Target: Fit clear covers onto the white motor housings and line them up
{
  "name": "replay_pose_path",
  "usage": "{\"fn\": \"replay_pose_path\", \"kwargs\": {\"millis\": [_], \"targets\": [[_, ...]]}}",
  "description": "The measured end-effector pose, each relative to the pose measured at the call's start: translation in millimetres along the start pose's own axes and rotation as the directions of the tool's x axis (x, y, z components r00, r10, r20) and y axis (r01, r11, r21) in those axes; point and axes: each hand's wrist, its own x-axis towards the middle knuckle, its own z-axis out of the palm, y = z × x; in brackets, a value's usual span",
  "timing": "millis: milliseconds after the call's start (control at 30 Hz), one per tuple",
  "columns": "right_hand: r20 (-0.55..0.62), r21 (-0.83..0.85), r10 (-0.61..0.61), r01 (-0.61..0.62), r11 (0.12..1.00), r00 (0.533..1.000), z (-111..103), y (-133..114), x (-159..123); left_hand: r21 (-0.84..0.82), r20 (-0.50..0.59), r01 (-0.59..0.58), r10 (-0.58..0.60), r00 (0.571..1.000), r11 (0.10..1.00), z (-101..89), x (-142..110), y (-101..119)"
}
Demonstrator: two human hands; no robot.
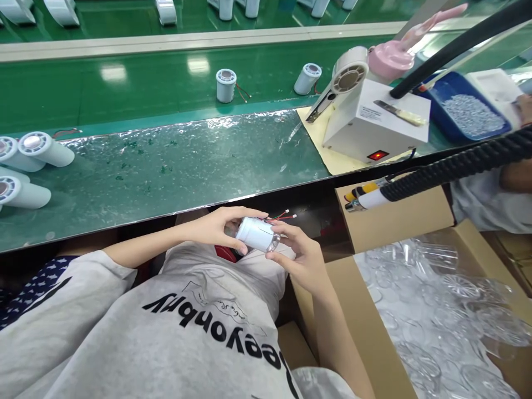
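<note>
Between my two hands, over my lap and just below the bench edge, is a light blue cylindrical motor housing (258,234), tilted nearly on its side. My left hand (222,228) is closed round its left end, thumb below and fingers above. The fingers of my right hand (297,252) pinch the other end, where a clear plastic piece (274,241) shows. Thin red and black wires with small white connectors (291,214) stick out behind the housing. How the clear piece sits on the housing is partly hidden by my fingers.
Similar housings (50,149) lie on the bench (187,160) at left; others stand on the green belt (145,88). A white box device (374,130) with a lit switch sits at right. An open carton (361,310) holds clear plastic parts. A black hose (449,166) hangs above it.
</note>
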Motion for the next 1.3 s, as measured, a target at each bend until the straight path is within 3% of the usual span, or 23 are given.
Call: {"fn": "replay_pose_path", "kwargs": {"millis": [200, 600, 833, 1300], "targets": [[0.020, 0.106, 0.083, -0.084, 0.991, 0.996, 2, -6, -1, 0.043, 0.039, -0.102, 0.101, 0.994, 0.994, -1.4, -3, 2], [0.062, 0.258, 0.231, -0.239, 0.936, 0.971, 6, 0, -1, 0.107, 0.060, -0.167, 0.161, 0.985, 0.980, -0.9, -4, 6], [0.112, 0.401, 0.364, -0.377, 0.835, 0.925, 10, 15, -3, 0.136, 0.068, -0.194, 0.186, 0.980, 0.972, -0.9, -6, 4], [0.291, 0.505, 0.483, -0.562, 0.655, 0.826, 26, -2, 6, 0.165, 0.084, -0.242, 0.231, 0.969, 0.956, -1.1, -9, 1]]}}
